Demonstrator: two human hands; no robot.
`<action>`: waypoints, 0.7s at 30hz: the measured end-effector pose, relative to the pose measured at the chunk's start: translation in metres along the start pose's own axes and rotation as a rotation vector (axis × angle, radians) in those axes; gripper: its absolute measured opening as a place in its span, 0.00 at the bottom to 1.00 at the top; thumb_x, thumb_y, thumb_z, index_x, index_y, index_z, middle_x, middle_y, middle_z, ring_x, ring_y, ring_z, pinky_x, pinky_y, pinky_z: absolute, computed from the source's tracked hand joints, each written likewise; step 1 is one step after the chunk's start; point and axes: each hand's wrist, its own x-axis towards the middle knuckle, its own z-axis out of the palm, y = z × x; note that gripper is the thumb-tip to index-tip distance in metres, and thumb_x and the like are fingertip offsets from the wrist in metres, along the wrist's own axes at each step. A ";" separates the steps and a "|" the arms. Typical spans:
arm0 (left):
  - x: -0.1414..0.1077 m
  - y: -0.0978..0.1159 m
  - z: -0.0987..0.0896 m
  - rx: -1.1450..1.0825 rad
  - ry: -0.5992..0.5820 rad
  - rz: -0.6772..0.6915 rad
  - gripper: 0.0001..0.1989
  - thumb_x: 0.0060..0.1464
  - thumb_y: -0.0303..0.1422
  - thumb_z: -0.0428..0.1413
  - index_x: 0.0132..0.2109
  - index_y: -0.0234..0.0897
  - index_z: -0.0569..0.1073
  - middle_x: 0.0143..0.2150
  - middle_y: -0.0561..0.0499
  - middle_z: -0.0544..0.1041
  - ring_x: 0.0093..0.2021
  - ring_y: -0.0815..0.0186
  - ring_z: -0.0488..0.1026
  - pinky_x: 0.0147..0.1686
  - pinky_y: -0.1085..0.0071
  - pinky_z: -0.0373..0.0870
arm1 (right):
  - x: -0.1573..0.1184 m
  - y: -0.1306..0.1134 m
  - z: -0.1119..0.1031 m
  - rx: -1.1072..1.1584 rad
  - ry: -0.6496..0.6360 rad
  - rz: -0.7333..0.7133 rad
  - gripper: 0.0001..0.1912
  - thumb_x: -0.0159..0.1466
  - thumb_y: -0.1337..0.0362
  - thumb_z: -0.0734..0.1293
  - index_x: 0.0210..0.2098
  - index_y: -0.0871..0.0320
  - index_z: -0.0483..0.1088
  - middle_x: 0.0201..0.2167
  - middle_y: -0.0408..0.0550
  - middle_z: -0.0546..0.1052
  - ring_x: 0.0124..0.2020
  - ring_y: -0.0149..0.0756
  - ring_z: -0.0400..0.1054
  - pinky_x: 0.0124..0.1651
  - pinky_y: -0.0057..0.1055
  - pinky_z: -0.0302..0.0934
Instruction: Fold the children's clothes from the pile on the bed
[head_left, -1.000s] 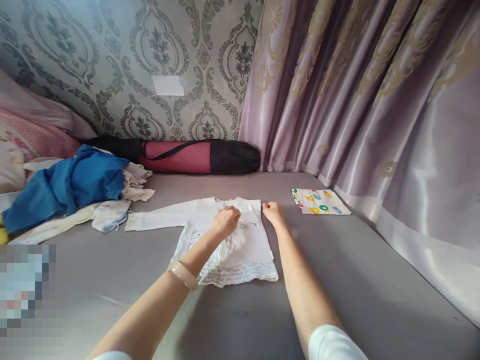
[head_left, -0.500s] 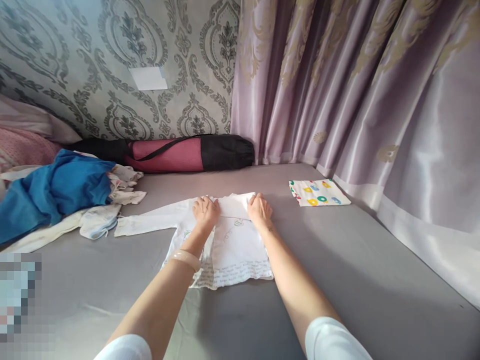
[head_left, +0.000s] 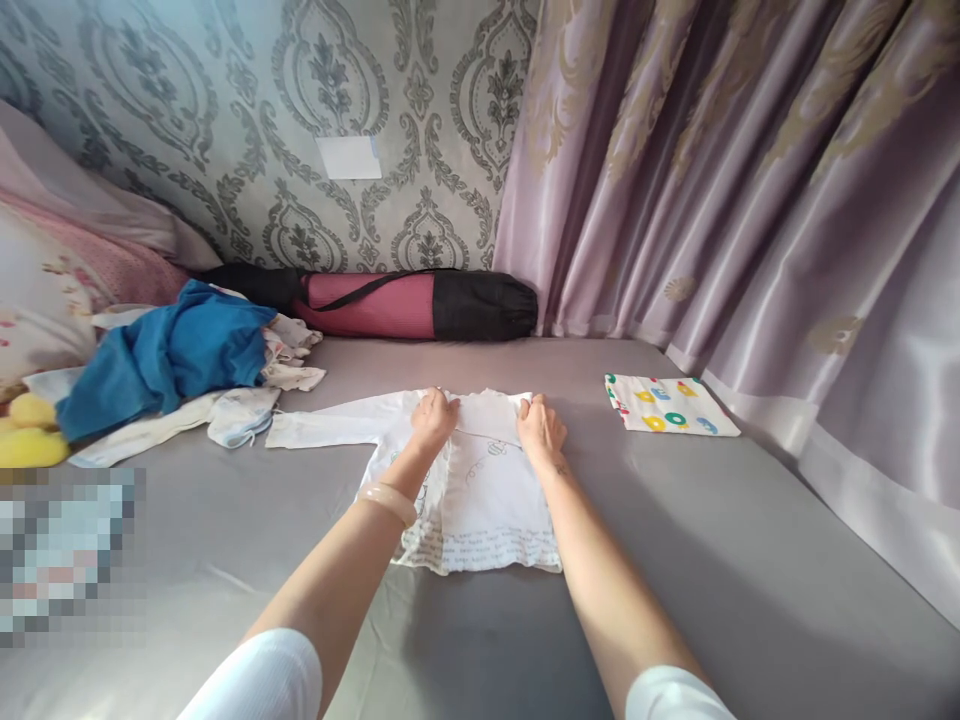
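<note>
A small white shirt [head_left: 499, 500] with printed line drawings and a band of lettering along its hem lies spread on the grey sheet. One sleeve [head_left: 324, 426] stretches out to the left, while on the right side the fabric is folded inward over the chest. My left hand [head_left: 435, 418], a pale bangle at its wrist, is closed on the cloth near the collar. At the upper right corner my right hand [head_left: 541, 430] grips the folded edge with curled fingers. Both sets of fingertips are partly hidden.
Right of the shirt lies a folded white cloth with colourful prints [head_left: 671, 405]. A blue garment [head_left: 176, 345] tops a clothes pile at left, near a yellow plush item [head_left: 34, 430]. Against the wall rests a red and black roll bag [head_left: 390, 305]. Lilac curtains [head_left: 637, 200] hang at right.
The view has turned left, so everything appears farther right and more of the left side shows. Both hands remain on the shirt's upper edge, where the folded part looks slightly flatter.
</note>
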 end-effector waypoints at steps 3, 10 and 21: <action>0.002 -0.001 -0.002 0.019 0.028 0.058 0.11 0.61 0.37 0.50 0.43 0.34 0.71 0.49 0.35 0.74 0.53 0.51 0.71 0.49 0.63 0.65 | 0.000 0.000 0.000 -0.016 0.008 -0.009 0.17 0.72 0.58 0.53 0.49 0.61 0.66 0.39 0.58 0.79 0.43 0.47 0.76 0.44 0.38 0.64; 0.002 -0.004 0.000 -0.322 0.129 0.181 0.07 0.64 0.36 0.46 0.42 0.40 0.66 0.34 0.49 0.73 0.38 0.61 0.72 0.40 0.67 0.64 | 0.001 0.002 0.003 -0.008 0.008 -0.013 0.17 0.72 0.58 0.51 0.49 0.60 0.66 0.40 0.58 0.79 0.44 0.46 0.75 0.45 0.38 0.64; 0.004 -0.010 0.004 -0.451 0.085 0.134 0.07 0.63 0.34 0.49 0.47 0.39 0.63 0.30 0.53 0.71 0.33 0.64 0.70 0.35 0.70 0.63 | 0.002 0.002 0.002 0.022 -0.024 0.027 0.18 0.72 0.57 0.51 0.49 0.58 0.67 0.41 0.57 0.78 0.44 0.46 0.75 0.45 0.38 0.63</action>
